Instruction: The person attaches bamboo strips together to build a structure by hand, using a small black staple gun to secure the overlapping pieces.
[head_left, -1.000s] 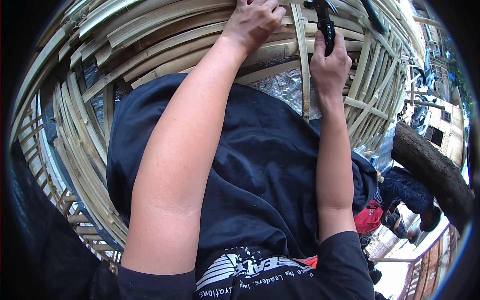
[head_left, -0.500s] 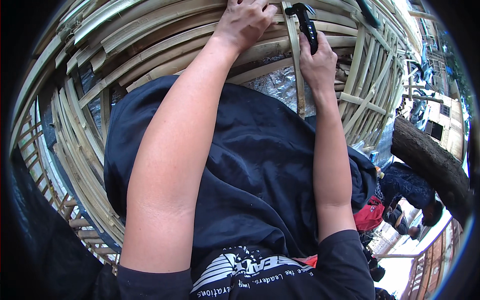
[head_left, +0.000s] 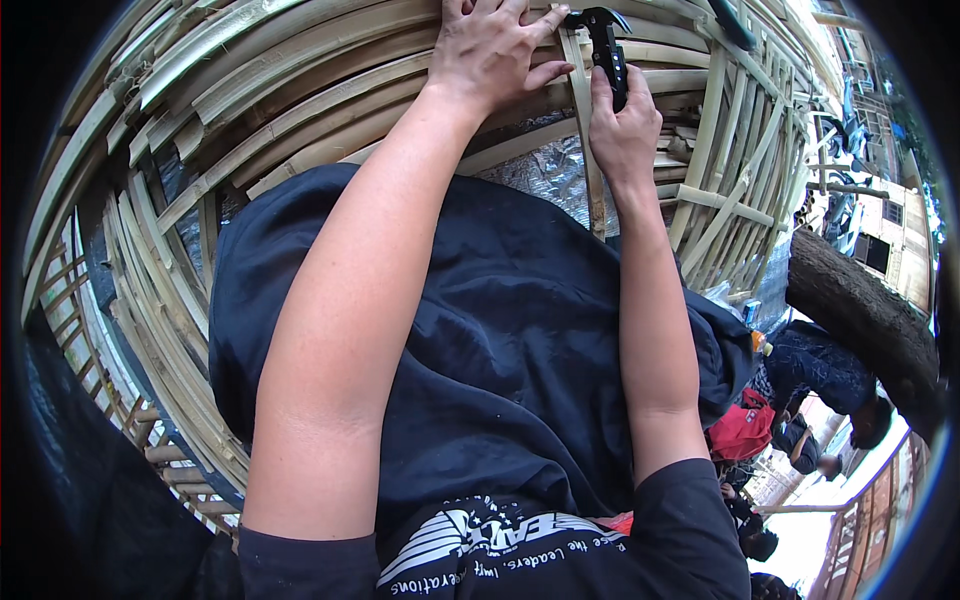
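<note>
My right hand [head_left: 625, 132] is wrapped round the black handle of a small claw hammer [head_left: 606, 60], whose dark metal head points up at the top of the view. The hammer lies over a narrow upright bamboo strip [head_left: 581, 105]. To its left, my left hand [head_left: 490, 50] rests on the split bamboo slats [head_left: 400, 75] with thumb and index finger stretched apart. That index fingertip reaches close to the hammer's head; whether they touch I cannot tell. The other fingertips are partly cut off by the upper edge.
Dark cloth [head_left: 500, 300] covers my lap. More bamboo strips [head_left: 165, 300] stand at the left, and a bamboo lattice [head_left: 735, 170] at the right. Beyond it are a tree trunk [head_left: 860, 320], a red bag [head_left: 742, 425] and a seated person [head_left: 825, 370]. A dark curved object [head_left: 735, 25] lies upper right.
My left hand has spread its thumb and extended its index finger toward the hammer's head. My right hand and the hammer have shifted slightly left.
</note>
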